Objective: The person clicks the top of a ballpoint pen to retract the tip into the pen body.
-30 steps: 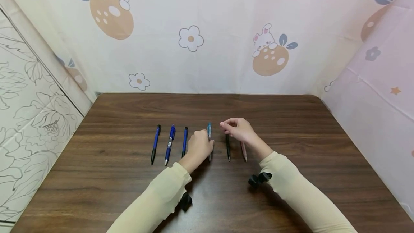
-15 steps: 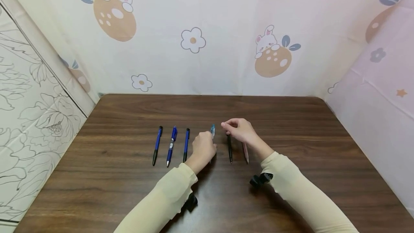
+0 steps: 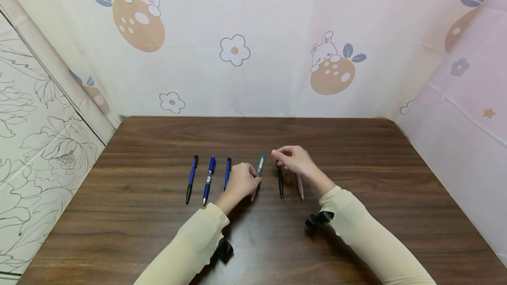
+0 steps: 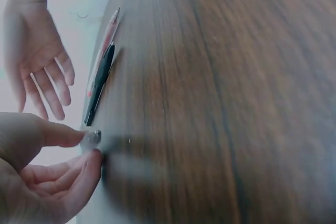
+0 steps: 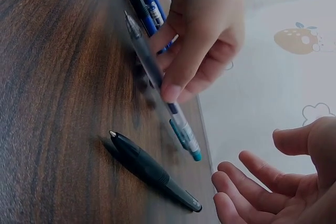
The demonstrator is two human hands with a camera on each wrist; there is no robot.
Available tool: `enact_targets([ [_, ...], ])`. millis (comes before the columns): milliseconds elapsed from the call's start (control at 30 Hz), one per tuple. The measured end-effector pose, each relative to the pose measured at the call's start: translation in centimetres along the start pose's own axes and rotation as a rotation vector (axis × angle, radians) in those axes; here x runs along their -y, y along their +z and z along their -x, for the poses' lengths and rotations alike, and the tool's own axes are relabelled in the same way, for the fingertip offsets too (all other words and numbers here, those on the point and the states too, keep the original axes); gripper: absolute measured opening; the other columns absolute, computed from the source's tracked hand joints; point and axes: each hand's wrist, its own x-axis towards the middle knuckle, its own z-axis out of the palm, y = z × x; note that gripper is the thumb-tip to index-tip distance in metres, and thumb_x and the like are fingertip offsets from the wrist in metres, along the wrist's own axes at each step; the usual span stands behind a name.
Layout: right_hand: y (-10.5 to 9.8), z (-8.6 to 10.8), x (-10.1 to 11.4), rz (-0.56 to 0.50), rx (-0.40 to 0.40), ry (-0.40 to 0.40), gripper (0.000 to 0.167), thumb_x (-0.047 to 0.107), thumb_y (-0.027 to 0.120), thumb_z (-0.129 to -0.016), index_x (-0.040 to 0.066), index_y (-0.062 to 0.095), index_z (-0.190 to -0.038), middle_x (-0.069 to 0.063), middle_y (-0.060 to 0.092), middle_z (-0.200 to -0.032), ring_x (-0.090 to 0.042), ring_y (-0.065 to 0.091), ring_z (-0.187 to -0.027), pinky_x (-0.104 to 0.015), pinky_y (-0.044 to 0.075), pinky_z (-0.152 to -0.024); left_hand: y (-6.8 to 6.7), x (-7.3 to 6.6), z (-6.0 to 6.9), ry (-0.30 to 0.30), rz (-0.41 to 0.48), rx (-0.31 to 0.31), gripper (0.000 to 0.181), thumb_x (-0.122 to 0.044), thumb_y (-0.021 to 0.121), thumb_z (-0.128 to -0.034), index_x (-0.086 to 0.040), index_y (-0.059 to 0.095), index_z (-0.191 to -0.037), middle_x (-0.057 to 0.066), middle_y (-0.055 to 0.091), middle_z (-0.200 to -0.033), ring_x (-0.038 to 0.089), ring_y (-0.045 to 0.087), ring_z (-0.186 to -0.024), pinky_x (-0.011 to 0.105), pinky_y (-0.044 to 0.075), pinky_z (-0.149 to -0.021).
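Observation:
My left hand [image 3: 242, 182] pinches a clear pen with a teal end [image 3: 260, 164] between thumb and fingers. In the right wrist view this clear pen [image 5: 147, 51] slants just over the tabletop; whether it touches the wood I cannot tell. My right hand [image 3: 295, 160] hovers above the far ends of a black pen [image 3: 281, 184] and a pink pen [image 3: 299, 187], holding nothing. Its fingers look loosely spread in the right wrist view. Left of my left hand lie three blue pens, one slim [image 3: 192, 179], one with a label [image 3: 209, 179], and one partly hidden [image 3: 227, 173].
The brown wooden table [image 3: 336, 140] reaches back to a white curtain [image 3: 273, 78] printed with rabbits and flowers. More printed cloth hangs at the left and right sides. A black wrist camera [image 3: 225, 250] sits under my left sleeve, another [image 3: 318, 220] under my right.
My left hand shifted slightly right, then back left. The clear pen now leans, its teal end further right and its tip further left. My right hand stays nearly still.

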Motion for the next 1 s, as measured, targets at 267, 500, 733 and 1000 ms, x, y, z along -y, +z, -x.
enact_targets([
  [267,0.0,-0.2,-0.1,-0.02,0.004,0.005,0.042,0.037,0.053,-0.098,0.001,0.065,-0.118,-0.017,0.07,-0.116,-0.027,0.068,-0.105,-0.038,0.058,-0.085,-0.4,1.3,0.1,-0.049,0.175,0.055,0.012,-0.015,0.074,-0.0824,-0.003,0.07,-0.084,0.009,0.072,-0.075,0.007,0.059,-0.057,0.018,0.048,-0.05],
  [500,0.2,-0.1,0.1,-0.031,0.021,0.01,0.044,0.039,0.052,-0.098,0.002,0.065,-0.118,-0.017,0.069,-0.117,-0.026,0.068,-0.105,-0.038,0.058,-0.086,-0.5,1.7,0.1,-0.178,0.494,0.125,0.016,-0.006,0.068,-0.0853,0.006,0.067,-0.095,0.018,0.072,-0.087,0.012,0.068,-0.063,0.029,0.062,-0.063],
  [733,0.6,-0.4,-0.1,-0.024,0.018,0.007,0.044,0.039,0.053,-0.098,0.001,0.065,-0.117,-0.017,0.07,-0.116,-0.023,0.07,-0.101,-0.037,0.058,-0.085,-0.8,2.1,0.2,-0.265,0.675,0.204,0.019,-0.004,0.062,-0.09,0.008,0.064,-0.104,0.016,0.07,-0.096,0.012,0.066,-0.071,0.033,0.062,-0.071],
  [1000,1.0,-0.9,0.2,-0.088,0.058,-0.021,0.044,0.034,0.053,-0.099,-0.003,0.062,-0.12,-0.021,0.069,-0.116,-0.024,0.07,-0.099,-0.034,0.06,-0.084,-1.0,2.2,0.3,-0.247,0.77,0.294,0.022,-0.002,0.059,-0.0911,0.01,0.059,-0.11,0.018,0.069,-0.099,0.014,0.067,-0.078,0.036,0.062,-0.079],
])
